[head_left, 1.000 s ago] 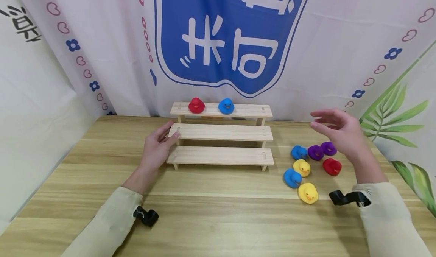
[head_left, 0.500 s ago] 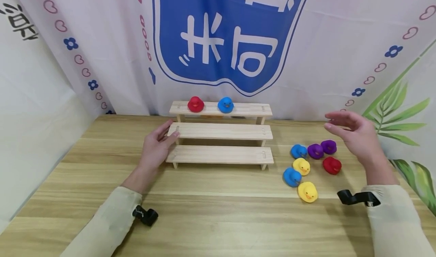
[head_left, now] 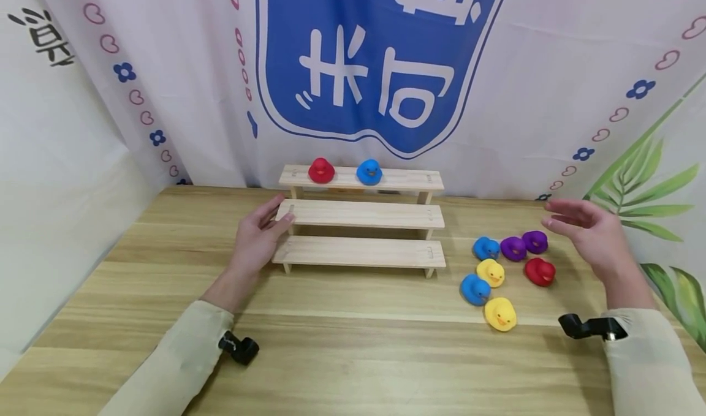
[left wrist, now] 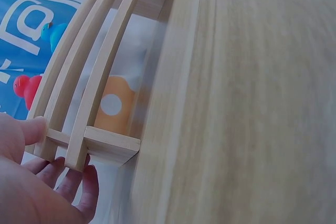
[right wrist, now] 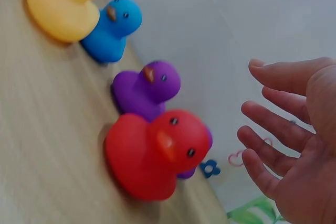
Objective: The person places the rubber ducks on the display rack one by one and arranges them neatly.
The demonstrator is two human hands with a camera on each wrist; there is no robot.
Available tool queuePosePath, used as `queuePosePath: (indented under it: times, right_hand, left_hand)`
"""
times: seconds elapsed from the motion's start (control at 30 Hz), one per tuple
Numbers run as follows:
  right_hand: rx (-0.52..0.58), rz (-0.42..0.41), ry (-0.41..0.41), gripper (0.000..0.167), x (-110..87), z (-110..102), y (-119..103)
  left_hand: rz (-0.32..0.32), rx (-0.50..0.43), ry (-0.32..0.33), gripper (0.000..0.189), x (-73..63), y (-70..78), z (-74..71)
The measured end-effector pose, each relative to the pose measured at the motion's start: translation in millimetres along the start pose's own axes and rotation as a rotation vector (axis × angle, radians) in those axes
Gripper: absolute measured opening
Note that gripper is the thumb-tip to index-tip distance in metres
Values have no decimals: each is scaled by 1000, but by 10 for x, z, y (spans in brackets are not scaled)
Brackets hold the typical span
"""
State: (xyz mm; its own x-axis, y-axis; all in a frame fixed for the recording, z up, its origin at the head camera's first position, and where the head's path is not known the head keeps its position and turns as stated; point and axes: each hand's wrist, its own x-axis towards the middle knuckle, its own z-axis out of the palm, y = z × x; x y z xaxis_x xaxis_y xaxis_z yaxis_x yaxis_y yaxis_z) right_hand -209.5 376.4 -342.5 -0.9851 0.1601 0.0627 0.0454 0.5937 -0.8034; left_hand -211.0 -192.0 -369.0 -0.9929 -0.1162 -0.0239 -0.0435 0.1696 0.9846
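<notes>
A three-step wooden display stand (head_left: 358,252) stands at the back of the table. My left hand (head_left: 256,238) grips its left end, thumb on the middle step and fingers curled round the side, as the left wrist view shows too. On the top step sit a red rubber duck (head_left: 322,171) and a blue rubber duck (head_left: 369,173). To the right of the stand, several more ducks lie on the table, among them a red duck (right wrist: 152,156), a purple duck (right wrist: 144,90) and a yellow duck (head_left: 501,315). My right hand (head_left: 592,235) hovers beside them, fingers loosely bent, holding nothing.
The wooden table (head_left: 353,361) ends at a white curtain (head_left: 529,116) with a blue printed emblem. Behind the stand's lower steps an orange shape with a white disc (left wrist: 111,104) shows in the left wrist view. Each sleeve carries a black wrist camera (head_left: 239,347).
My right hand has moved to the right and a little toward me, away from the stand. The left hand keeps its grip; stand and ducks stay in place.
</notes>
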Motion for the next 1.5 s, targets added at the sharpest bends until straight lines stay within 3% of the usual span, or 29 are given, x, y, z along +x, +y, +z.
queuePosePath:
  times: [0.13,0.37,0.5,0.7,1.07,1.5]
  right_hand:
    - [-25,23,-26,64,20,5,110]
    - [9,1,-50,55,64,13,266]
    - [-23,37,-87,63,65,13,319]
    - [-89,60,-133,81,75,29,372]
    - [-119,27,-127,76,101,68,431]
    - [-117,114,-169,81,89,120,420]
  left_hand:
    - [2,7,1,65,5,-3,3]
    - [-4,31,-2,64,6,-11,-5]
    - [-9,30,-6,64,8,-17,-4]
    - [-9,16,-14,65,4,-25,-13]
    - [-4,12,-9,66,10,-14,-5]
    - [2,14,1,66,19,-17,-9]
